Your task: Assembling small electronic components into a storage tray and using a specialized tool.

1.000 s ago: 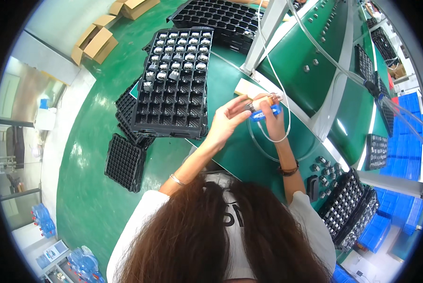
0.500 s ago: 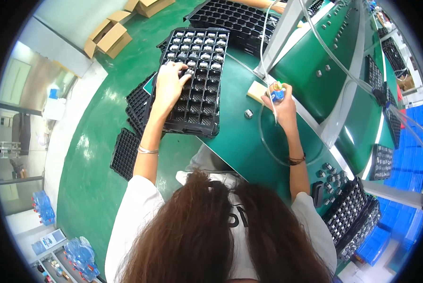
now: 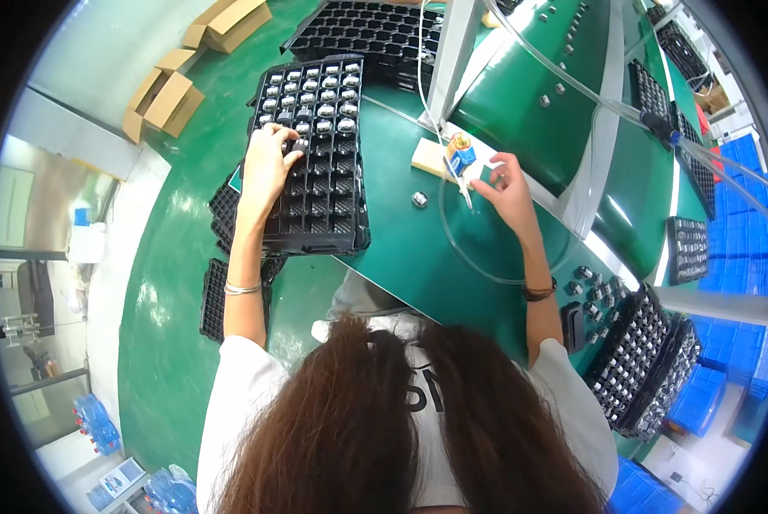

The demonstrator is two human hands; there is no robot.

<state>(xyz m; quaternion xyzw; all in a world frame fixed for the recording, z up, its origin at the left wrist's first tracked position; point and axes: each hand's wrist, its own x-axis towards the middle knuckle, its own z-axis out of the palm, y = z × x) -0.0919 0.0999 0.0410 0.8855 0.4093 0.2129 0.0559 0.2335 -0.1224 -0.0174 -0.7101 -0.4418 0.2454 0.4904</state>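
My left hand (image 3: 268, 167) is closed over the black compartment tray (image 3: 363, 231), thumb and fingers pinching a small silver metal part (image 3: 301, 145) at a pocket. Silver parts fill the tray's far rows; the pockets nearer to me show bare bottoms. My right hand (image 3: 510, 195) hangs open with curled fingers, just right of a small blue tool with an orange-yellow top (image 3: 460, 156). This tool, joined to a thin clear hose, rests by a pale yellow block (image 3: 429, 158). A single silver part (image 3: 419, 200) lies on the green tabletop (image 3: 401, 257) between my hands.
Stacked black trays (image 3: 358, 38) stand beyond mine. A metal post (image 3: 453, 68) rises beside a green conveyor belt (image 3: 521, 128) carrying scattered parts. Loose parts (image 3: 603, 295) and filled trays (image 3: 633, 343) lie at right. Cardboard boxes (image 3: 174, 103) sit on the floor at far left.
My right hand has let go of the blue tool and drawn slightly away from it. My left hand stays at the tray. The whole view has shifted, moving the scene leftward.
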